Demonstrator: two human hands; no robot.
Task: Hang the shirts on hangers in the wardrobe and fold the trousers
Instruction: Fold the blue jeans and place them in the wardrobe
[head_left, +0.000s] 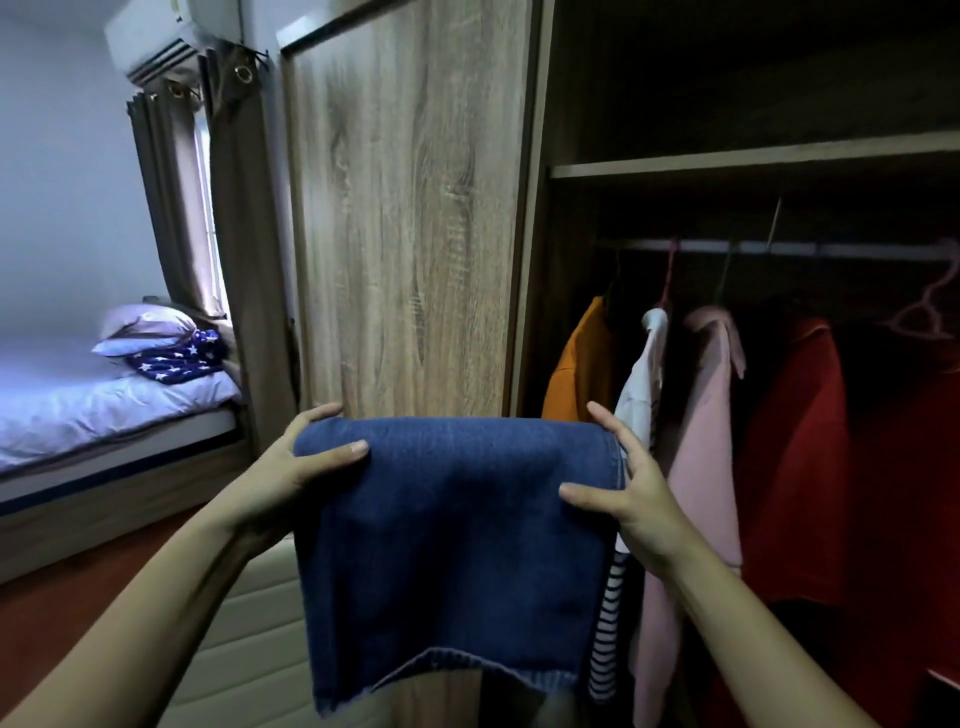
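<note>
Trousers: folded blue denim trousers (457, 545) are held up in the lower middle of the frame, doubled over at the top so the cloth hangs down in a flat panel; a ribbed inner layer shows at the bottom edge.
Left hand: the left hand (291, 462) grips the upper left corner of the fold, thumb laid flat across the front of the denim and the other fingers curled over the top and behind it.
Right hand: the right hand (628, 493) pinches the upper right edge, thumb on the front face, fingers spread along and behind the seam.
Wardrobe door: a wood-grain door panel (410, 208) stands directly behind the trousers, filling the upper middle of the frame.
Open compartment: right of the panel, a shelf (753, 158) sits above a pale rail (779, 248) in a dark interior.
Hanging clothes: from left to right, an orange shirt (576, 369), a white shirt (644, 374), a pink shirt (711, 415) and a red shirt (795, 457); a striped garment (608, 623) shows low down, just beside the trousers' right edge.
Hanger: a pink hanger (930, 312) hangs at the far right of the rail.
Bed: a bed (104, 410) with pale sheets lies at middle left, carrying a pillow (145, 325) and a star-patterned cloth (176, 358).
Upper left: dark curtains (171, 197) hang beneath an air conditioner (150, 41).
</note>
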